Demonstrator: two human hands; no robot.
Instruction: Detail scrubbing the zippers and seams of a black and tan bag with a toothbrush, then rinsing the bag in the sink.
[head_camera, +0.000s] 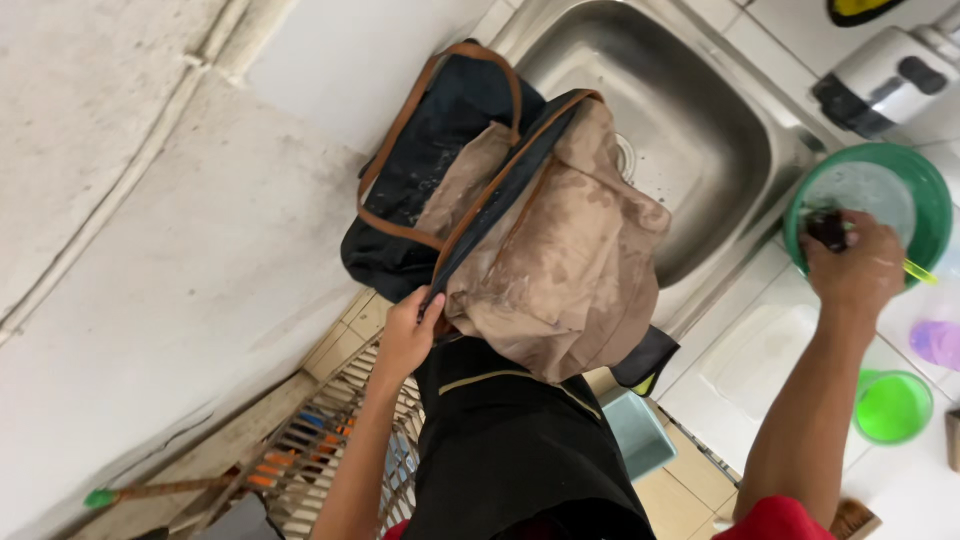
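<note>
While a steel sink (700, 130) fills the upper middle of the frame, a wet backpack (520, 220), navy and tan, drapes over its near edge at centre. Left hand (408, 330) pinches the bag's lower rim. Right hand (860, 262), upper right, closes on a dark brush (826, 228) inside a green bowl (930, 185)

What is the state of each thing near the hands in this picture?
Backpack: wet, stained, open, held at the sink edge.
Left hand: gripping the backpack.
Right hand: holding a dark brush inside the green basin.
Sink: without standing water.
Green cup: upright.
</note>
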